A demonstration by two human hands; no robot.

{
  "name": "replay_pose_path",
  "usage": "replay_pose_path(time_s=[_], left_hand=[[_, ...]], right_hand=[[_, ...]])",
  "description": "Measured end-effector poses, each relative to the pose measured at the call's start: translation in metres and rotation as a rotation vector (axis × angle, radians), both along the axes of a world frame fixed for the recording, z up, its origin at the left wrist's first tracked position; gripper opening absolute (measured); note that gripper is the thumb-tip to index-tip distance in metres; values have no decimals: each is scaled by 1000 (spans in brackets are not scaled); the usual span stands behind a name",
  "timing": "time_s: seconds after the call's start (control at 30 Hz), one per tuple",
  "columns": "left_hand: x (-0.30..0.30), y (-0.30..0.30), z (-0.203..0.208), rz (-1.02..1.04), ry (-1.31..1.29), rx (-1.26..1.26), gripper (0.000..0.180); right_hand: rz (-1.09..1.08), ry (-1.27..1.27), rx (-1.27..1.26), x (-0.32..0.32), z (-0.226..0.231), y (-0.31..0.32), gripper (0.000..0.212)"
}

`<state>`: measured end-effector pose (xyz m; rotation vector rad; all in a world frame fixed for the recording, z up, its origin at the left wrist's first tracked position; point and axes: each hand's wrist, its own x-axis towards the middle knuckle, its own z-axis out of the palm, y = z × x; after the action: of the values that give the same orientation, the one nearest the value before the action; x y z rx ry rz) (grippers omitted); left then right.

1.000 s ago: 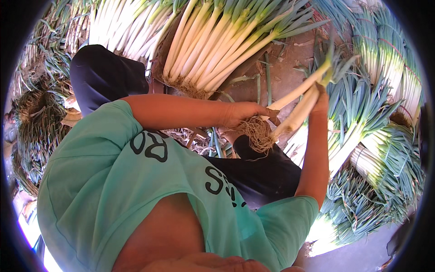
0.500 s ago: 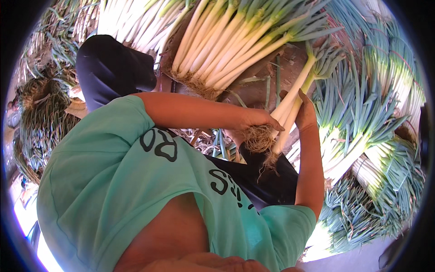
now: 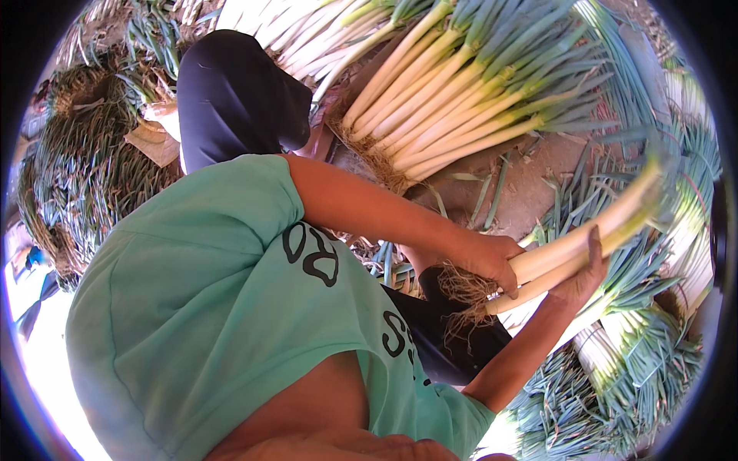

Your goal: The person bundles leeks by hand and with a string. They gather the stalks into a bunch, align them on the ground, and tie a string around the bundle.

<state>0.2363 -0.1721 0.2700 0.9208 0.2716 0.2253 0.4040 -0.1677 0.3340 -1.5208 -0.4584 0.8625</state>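
Observation:
A few thick green onions (image 3: 567, 253) with long white stalks are in both my hands, tilted with their leafy tops up to the right. My left hand (image 3: 492, 260) is closed around the stalks just above their shaggy roots (image 3: 466, 286). Farther up, my right hand (image 3: 582, 278) curls round them from beneath, fingers showing on the far side. The green tops are smeared by motion. On the ground beyond my left forearm lies a fanned pile of green onions (image 3: 453, 107), roots toward me.
Another row of white stalks (image 3: 307, 31) lies at the far left. Bundled green onions (image 3: 638, 353) are stacked on the right. A dark heap of thin-leaved onions (image 3: 92, 169) stands at left. Loose leaves litter the brown ground (image 3: 530, 180). My bent knee (image 3: 238, 92) rises left of the pile.
Both hands have carried the green onions rightward and a little toward me. The stalks now lean flatter, tops pointing further right. The whole view has shifted as well.

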Motion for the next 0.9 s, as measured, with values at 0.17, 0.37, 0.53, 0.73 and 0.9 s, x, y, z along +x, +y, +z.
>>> replay_pose_path(time_s=[0.17, 0.37, 0.53, 0.73, 0.9], left_hand=[[-36, 70, 10, 244, 147, 337, 65], [-108, 136, -13, 711, 505, 772, 58], [-191, 118, -104, 788, 886, 620, 61], [-242, 78, -193, 458, 1228, 491, 63], [-245, 102, -175, 188, 1243, 554, 52]], right_hand=[[34, -213, 325, -43, 22, 71, 54], [187, -107, 533, -123, -13, 176, 47], [139, 239, 255, -219, -147, 198, 60], [409, 457, -124, -271, -262, 159, 59], [619, -291, -348, -241, -267, 183, 72]])
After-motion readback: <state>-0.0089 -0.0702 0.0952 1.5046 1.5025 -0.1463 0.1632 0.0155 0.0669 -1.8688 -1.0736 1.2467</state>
